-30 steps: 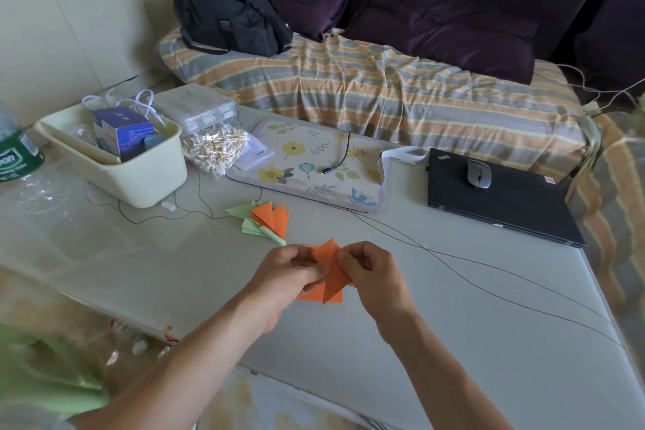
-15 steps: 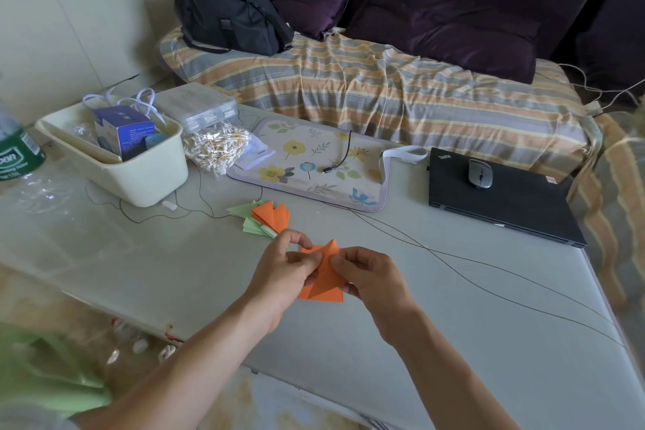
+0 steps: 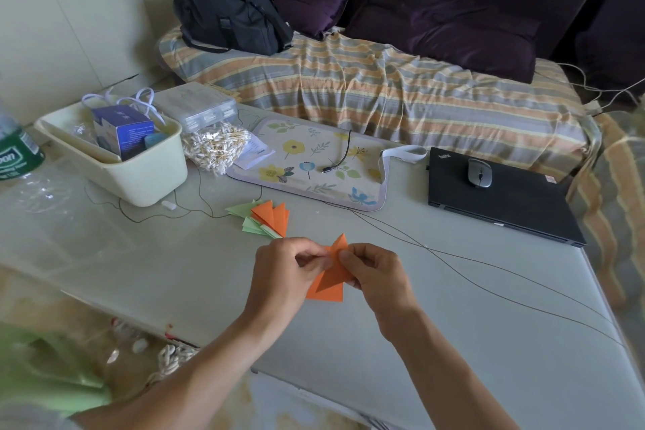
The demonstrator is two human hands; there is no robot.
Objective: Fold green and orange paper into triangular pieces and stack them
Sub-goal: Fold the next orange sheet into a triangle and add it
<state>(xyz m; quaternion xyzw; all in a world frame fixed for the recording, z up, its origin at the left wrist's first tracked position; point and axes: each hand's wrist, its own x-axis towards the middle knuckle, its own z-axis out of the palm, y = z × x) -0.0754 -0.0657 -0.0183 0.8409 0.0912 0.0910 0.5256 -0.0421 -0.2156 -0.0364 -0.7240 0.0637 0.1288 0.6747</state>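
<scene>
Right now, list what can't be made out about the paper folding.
Head view only:
- Orange paper: the fold being worked is hidden by the left hand and right hand, whose fingers pinch it.
- Stack of folded pieces: pieces overlap, so no count.
- Green bottle: cut off by the left edge.

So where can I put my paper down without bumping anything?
Bare grey table lies right of the hands, below the black laptop, crossed only by thin wires. It is crowded around the cream plastic bin and folded paper pile.
</scene>
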